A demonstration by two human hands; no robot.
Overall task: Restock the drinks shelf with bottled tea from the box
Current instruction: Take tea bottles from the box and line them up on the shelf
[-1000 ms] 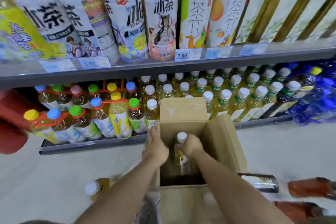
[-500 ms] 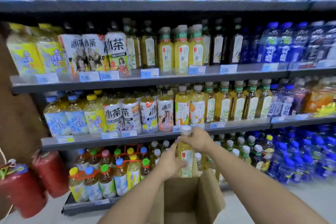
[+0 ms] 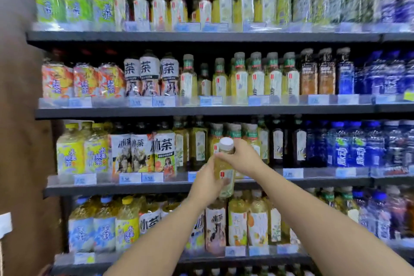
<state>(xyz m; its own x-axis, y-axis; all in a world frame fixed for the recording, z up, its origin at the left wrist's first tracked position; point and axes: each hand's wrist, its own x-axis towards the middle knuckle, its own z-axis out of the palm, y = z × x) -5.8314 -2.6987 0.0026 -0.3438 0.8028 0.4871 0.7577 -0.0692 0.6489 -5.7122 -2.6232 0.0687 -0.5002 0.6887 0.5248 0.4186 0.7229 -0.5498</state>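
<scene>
Holding tea bottle [image 3: 226,170]: we have it upright, near the shelf [image 3: 134,188] edge.
Left hand [image 3: 207,182]: wraps its body.
Right hand [image 3: 244,157]: curls round its neck.

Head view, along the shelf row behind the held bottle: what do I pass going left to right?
Yellow-label bottles → white-label tea bottles → held tea bottle → dark bottles → blue water bottles.

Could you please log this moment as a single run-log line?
left hand: grips tea bottle body | right hand: grips its neck under the cap | state: upright, held before the shelf, not yet placed
</scene>
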